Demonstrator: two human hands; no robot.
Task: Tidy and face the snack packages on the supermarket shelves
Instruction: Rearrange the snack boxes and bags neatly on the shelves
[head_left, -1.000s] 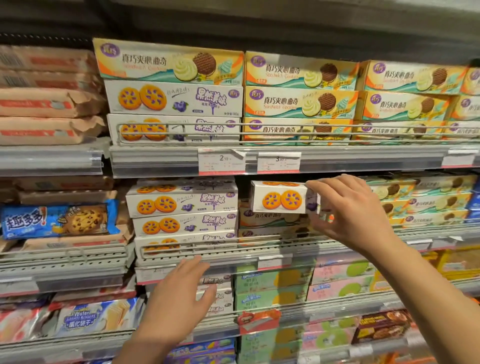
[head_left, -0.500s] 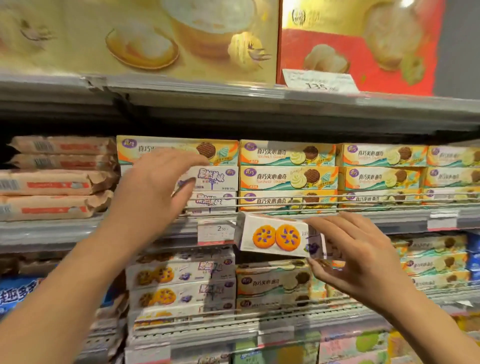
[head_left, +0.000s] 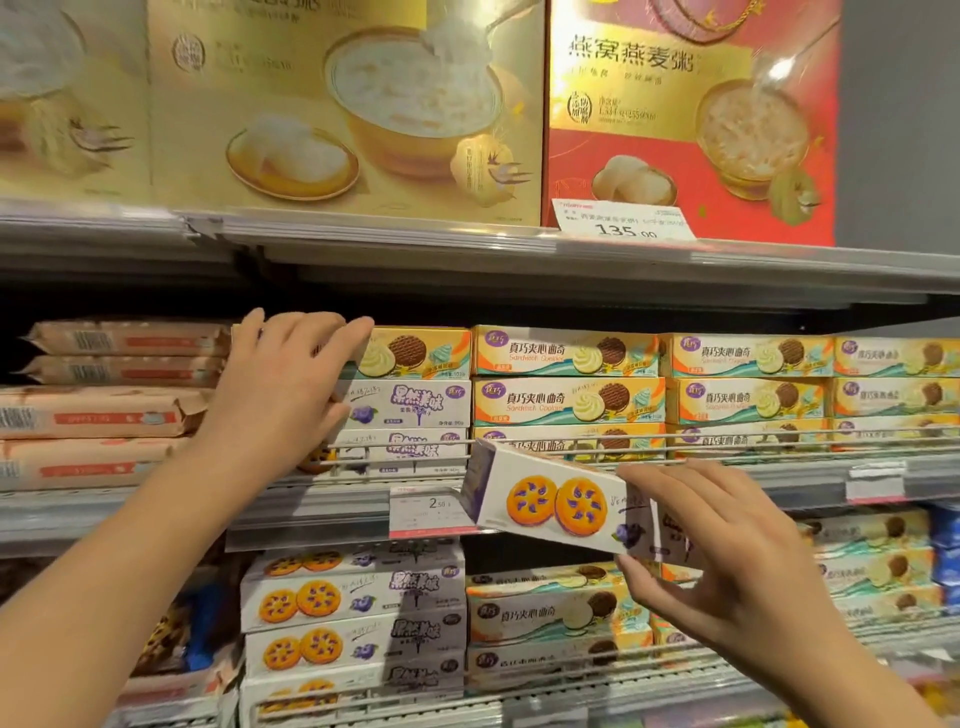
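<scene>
White cookie box (head_left: 558, 501), two orange-purple cookies on front, tilted, pinched at its right end by right hand (head_left: 727, 561). Left hand (head_left: 283, 384) grips the top yellow sandwich-cookie box (head_left: 415, 353).

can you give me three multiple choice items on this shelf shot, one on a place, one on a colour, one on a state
1. Where is the left hand?
A. on the top yellow sandwich cookie box of the upper stack
B. on the price tag
C. hanging by the person's side

2. What colour is the big gift box above the 135.00 price tag?
A. blue
B. red
C. green

3. What state is the white blueberry cookie box in the right hand in?
A. lying flat on a stack
B. held off the shelf, tilted
C. torn open

Answers:
1. A, its fingers curl over that box's left end.
2. B, its front is red with gold print.
3. B, the fingers and thumb grip its right end in front of the shelf rail, left end higher.
</scene>
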